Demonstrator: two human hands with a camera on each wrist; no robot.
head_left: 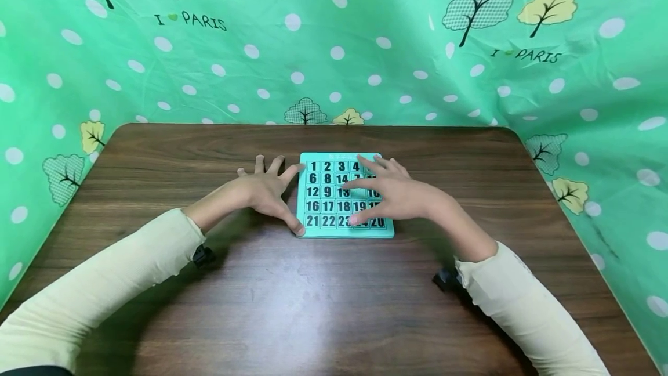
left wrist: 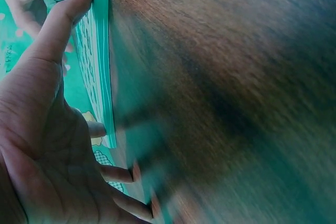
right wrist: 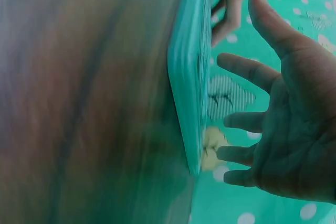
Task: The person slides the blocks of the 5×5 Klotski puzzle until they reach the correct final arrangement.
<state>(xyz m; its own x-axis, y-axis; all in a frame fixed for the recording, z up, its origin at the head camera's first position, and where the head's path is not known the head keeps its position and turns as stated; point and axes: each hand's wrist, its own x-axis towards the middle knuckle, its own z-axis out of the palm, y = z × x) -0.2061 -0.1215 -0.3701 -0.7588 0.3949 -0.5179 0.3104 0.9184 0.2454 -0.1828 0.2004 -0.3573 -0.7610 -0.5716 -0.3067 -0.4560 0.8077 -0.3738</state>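
Observation:
A turquoise number slide puzzle [head_left: 319,156] lies flat on the wooden table, its square tiles printed with black numbers. My left hand [head_left: 266,191] is at its left side with spread fingers; the thumb touches the lower left corner and the index finger reaches the upper left edge. In the left wrist view, the thumb [left wrist: 71,17] rests against the puzzle's rim. Above the right part of the board hovers my right hand [head_left: 399,193], fingers apart, covering several tiles. A gap separates it from the board [right wrist: 184,77] in the right wrist view.
The brown wood-grain table [head_left: 292,306] extends around the puzzle. Behind it and along both sides hangs a green cloth [head_left: 313,33] with white dots, trees and lettering. Each wrist carries a small black device, one under the left sleeve [head_left: 130,254] and one under the right sleeve [head_left: 522,300].

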